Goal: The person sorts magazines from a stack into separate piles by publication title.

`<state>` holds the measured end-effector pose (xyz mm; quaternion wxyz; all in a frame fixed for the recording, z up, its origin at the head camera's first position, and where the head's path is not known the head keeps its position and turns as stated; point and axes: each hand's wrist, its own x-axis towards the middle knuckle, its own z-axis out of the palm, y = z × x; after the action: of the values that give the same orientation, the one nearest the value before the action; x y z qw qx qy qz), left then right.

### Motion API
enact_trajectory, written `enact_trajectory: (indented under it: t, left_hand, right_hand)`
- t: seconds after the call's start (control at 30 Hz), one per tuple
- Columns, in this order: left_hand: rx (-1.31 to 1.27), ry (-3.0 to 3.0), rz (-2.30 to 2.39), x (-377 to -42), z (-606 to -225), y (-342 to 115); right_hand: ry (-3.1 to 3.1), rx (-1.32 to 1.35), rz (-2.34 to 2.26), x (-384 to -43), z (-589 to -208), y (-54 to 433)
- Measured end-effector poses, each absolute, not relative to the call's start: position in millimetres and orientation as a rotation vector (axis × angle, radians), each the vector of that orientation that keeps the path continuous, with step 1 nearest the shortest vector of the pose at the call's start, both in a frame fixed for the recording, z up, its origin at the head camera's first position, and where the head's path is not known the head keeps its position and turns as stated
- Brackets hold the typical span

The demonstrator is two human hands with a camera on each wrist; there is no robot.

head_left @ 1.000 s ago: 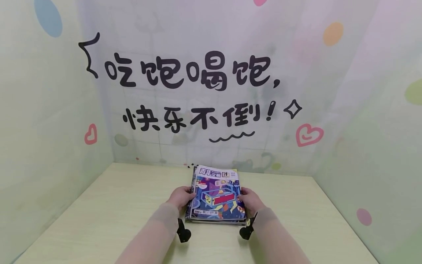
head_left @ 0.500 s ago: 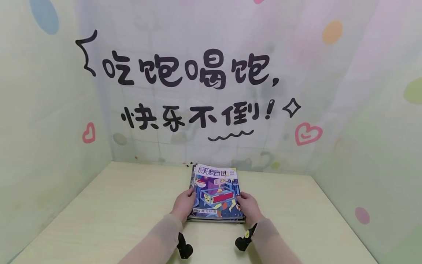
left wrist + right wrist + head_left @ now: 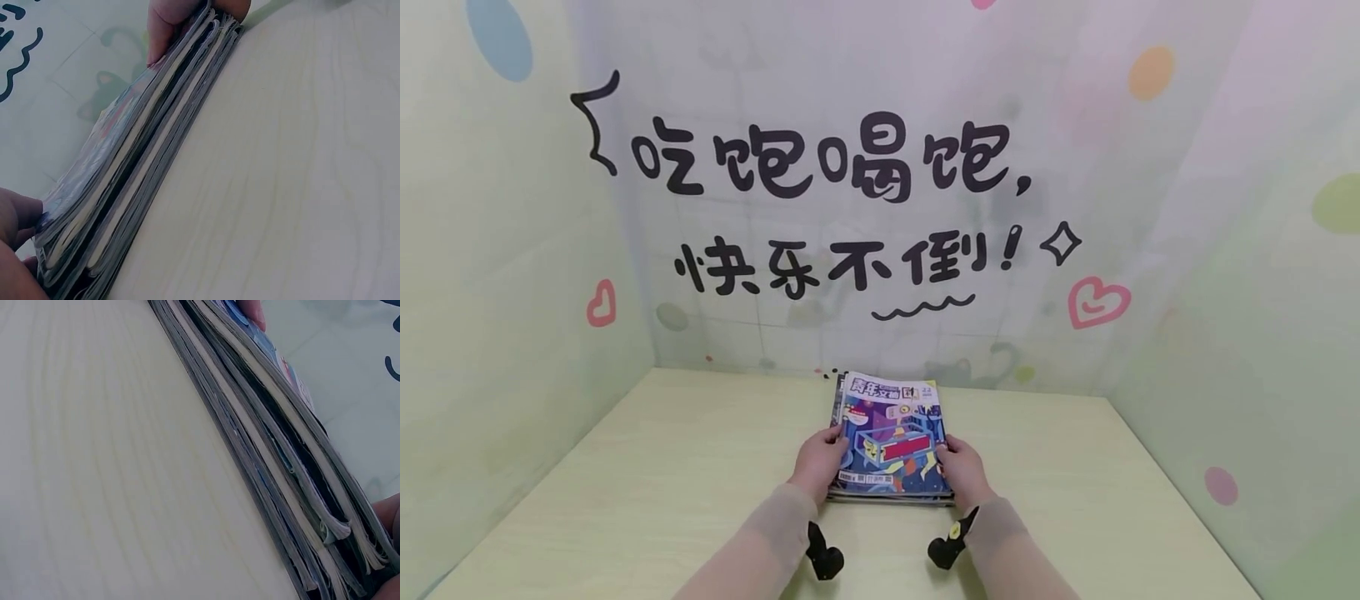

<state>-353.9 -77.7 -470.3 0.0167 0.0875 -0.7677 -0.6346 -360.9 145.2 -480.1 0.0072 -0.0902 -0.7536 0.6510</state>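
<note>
Holding a stack of magazines (image 3: 891, 446) from both sides, I have it between my hands toward the back of the table (image 3: 647, 475), in front of the back wall (image 3: 820, 333); my left hand (image 3: 816, 467) grips the left edge and my right hand (image 3: 966, 471) the right, each pinching the pile with the thumb over the top cover (image 3: 883, 417) and fingers lower down at the side; the stack lies flat, title end away from me, though I cannot tell whether its underside fully meets the tabletop; a darker cover (image 3: 835, 404) peeks out at the upper left, and the near edges sit unevenly.

I judge the step in hand to be steadying or squaring the pile; the next move, to my mind, calls for even pressure from both hands, lest the loose layers slide or fan apart.
</note>
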Motion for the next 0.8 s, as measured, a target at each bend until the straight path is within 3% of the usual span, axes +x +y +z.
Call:
enact_trajectory:
  t: [0.2, 0.5, 0.8]
  left_hand:
    - [0.323, -2.35, -1.981, -356.7, -469.4, -78.3]
    - [0.194, -2.676, -1.238, -359.0, -452.4, -72.0]
    - [0.131, -2.64, -1.62, -354.3, -447.0, -66.5]
  right_hand:
    - [-2.36, -0.302, 2.027, -361.6, -481.2, 146.0]
    - [-2.345, -0.326, 2.058, -362.6, -478.7, 145.4]
    - [-2.347, -0.356, 2.054, -360.8, -479.0, 145.3]
